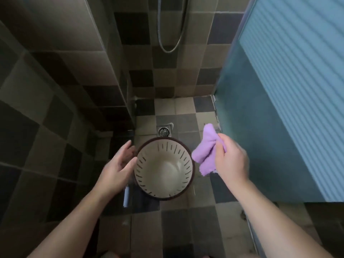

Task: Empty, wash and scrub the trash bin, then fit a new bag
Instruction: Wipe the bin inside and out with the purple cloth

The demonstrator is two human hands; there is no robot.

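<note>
Head view: round cream trash bin [164, 169], slotted wall, dark rim, upright on checkered tile floor [188, 216] near drain [164, 131]. Left hand [117, 167] spread, thumb at rim. Right hand [231, 158] pinches fuzzy purple cloth [204, 151] just right of bin.

1. One round cream plastic trash bin with slotted sides and a dark brown rim [149, 144]; it stands upright on the floor.
2. One crumpled purple cloth [203, 151]; the right hand grips it.
3. Two bare hands; the left hand [116, 168] and the right hand [231, 161].
4. One round metal floor drain [163, 131]; set in the tiled floor.
5. One looped metal shower hose [168, 50]; against the tiled wall.
6. One small white and blue object [126, 196] on the floor beside the bin; too blurred to identify.
7. One blue ribbed door panel [297, 86].
</note>
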